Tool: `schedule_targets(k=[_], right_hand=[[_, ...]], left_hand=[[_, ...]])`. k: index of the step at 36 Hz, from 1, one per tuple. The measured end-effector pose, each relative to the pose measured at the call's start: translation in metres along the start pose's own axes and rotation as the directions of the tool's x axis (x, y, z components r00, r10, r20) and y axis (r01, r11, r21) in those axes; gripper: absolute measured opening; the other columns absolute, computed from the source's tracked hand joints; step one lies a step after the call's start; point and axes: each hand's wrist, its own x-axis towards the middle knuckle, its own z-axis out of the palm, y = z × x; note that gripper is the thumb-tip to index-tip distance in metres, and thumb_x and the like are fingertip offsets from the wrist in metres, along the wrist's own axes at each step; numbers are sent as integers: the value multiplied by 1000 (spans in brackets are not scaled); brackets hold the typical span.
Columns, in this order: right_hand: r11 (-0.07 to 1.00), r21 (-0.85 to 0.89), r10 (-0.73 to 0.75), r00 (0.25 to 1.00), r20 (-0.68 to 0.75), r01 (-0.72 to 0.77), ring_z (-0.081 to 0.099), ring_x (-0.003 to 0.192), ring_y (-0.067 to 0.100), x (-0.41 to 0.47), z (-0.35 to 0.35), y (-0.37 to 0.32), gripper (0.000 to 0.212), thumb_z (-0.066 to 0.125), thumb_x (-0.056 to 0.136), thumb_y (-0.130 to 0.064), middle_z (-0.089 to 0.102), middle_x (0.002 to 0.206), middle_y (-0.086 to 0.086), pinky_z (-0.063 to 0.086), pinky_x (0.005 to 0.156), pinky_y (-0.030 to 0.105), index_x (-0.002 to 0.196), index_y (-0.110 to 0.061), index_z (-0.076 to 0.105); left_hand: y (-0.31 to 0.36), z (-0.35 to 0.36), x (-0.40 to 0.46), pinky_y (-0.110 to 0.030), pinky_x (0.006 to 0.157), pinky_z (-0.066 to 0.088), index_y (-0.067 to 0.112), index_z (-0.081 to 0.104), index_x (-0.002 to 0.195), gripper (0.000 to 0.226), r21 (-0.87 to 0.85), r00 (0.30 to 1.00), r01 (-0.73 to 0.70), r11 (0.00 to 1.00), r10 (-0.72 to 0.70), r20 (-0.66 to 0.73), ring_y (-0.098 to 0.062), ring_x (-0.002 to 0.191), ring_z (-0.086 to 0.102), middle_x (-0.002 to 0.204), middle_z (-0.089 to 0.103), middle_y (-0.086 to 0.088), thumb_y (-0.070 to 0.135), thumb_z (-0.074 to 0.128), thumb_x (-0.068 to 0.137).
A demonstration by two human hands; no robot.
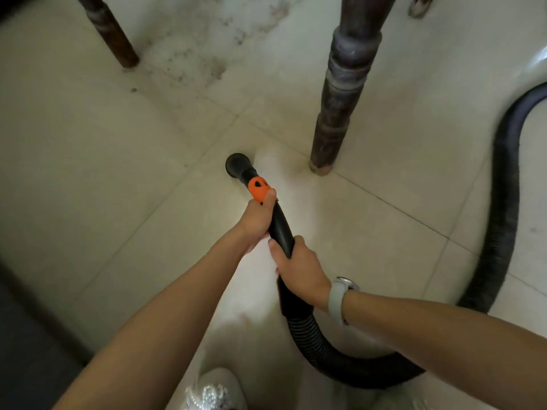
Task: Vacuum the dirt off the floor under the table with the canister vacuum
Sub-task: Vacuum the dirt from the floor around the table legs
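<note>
The black vacuum wand (pixel 281 224) is held by both hands near the middle of the view. The grip of the left hand (pixel 257 220) is wrapped around the wand's upper part, with the thumb pressed against the orange collar (pixel 259 189). The grip of the right hand (pixel 300 269) is clenched around the wand lower down, just above the point where the ribbed hose (pixel 325 349) begins. A pale watch (pixel 340 298) is worn on the right wrist.

The round black nozzle (pixel 238 165) is pointed toward 12 o'clock and is set at or just above the tiled floor (pixel 88 173); contact cannot be told. A turned dark wooden table leg (pixel 340 93) stands on the floor at 2 o'clock from the nozzle, close beside it but apart. A second, thinner leg (pixel 109 34) is seen at 11 o'clock, well apart.

The dirt (pixel 192 54), a grey speckled patch, is spread over the tiles between the two legs at 12 o'clock, well ahead of the nozzle.

The hose is looped from the wand toward 5 o'clock, then carried up along the right side to 3 o'clock. A light-coloured shoe (pixel 216 390) is seen at 6 o'clock.
</note>
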Motion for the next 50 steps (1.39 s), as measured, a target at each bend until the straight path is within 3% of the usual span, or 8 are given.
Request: schedule_targets(k=[8, 13, 22, 26, 33, 40, 46, 50], right_hand=[[996, 57, -66, 997, 39, 64, 64, 68, 17, 37, 4, -23, 37, 47, 94, -48, 68, 80, 8, 49, 61, 26, 102, -12, 48], [994, 41, -106, 975, 196, 100, 64, 61, 13, 35, 14, -31, 39, 47, 94, -50, 67, 70, 4, 45, 58, 24, 99, -11, 49], [982, -78, -141, 947, 290, 170, 63, 60, 9, 26, 28, -35, 38, 46, 94, -50, 68, 77, 4, 45, 55, 21, 100, -12, 47], [970, -156, -156, 969, 190, 187, 66, 79, 28, 39, 46, -54, 47, 45, 92, -56, 66, 92, 13, 55, 72, 40, 104, -10, 45], [965, -189, -155, 975, 159, 185, 64, 84, 32, 63, 59, -87, 43, 45, 94, -52, 61, 98, 12, 55, 77, 46, 106, -11, 42], [978, -108, -148, 957, 249, 180, 63, 87, 30, 62, 62, -81, 45, 46, 95, -50, 61, 101, 14, 52, 73, 38, 109, -7, 42], [986, -60, -124, 918, 375, 158, 61, 78, 20, 30, 71, -40, 34, 47, 96, -43, 61, 95, 9, 51, 66, 28, 105, -13, 37], [982, -79, -124, 903, 411, 171, 58, 74, 18, 10, 75, -20, 30, 45, 98, -39, 57, 85, 2, 50, 63, 27, 106, -13, 34]], left_hand=[[25, -12, 18, -27, 64, 48, 4, 44, 117, 43, -6, 997, -41, 999, 41, -71, -17, 80, 55, 91, 56, -7, 43, 35, 101], [15, -35, 11, -38, 86, 49, 8, 46, 110, 32, -97, 985, -63, 993, 47, -163, -23, 90, 55, 95, 55, -9, 37, 36, 102], [-11, -61, 0, -44, 95, 48, 12, 47, 99, 31, -175, 970, -30, 984, -14, -245, -25, 92, 56, 92, 56, -7, 40, 35, 101], [5, -77, 11, -40, 90, 48, 9, 47, 111, 34, -215, 972, -60, 975, 8, -235, -26, 97, 55, 97, 56, -9, 40, 35, 101], [27, -108, 37, -40, 87, 48, 3, 44, 130, 51, -231, 976, -58, 971, 6, -220, -28, 101, 56, 111, 56, -13, 44, 36, 100], [22, -114, 31, -40, 86, 48, 3, 40, 132, 48, -198, 989, -41, 979, 11, -149, -26, 100, 54, 111, 54, -13, 41, 36, 101], [-21, -109, -7, -45, 94, 49, 14, 50, 96, 30, -142, 997, -39, 989, 29, -72, -26, 93, 57, 94, 58, -11, 40, 35, 102], [-48, -107, -24, -42, 91, 51, 13, 49, 108, 31, -204, 998, -32, 978, 22, -51, -25, 91, 61, 95, 62, -11, 41, 36, 101]])
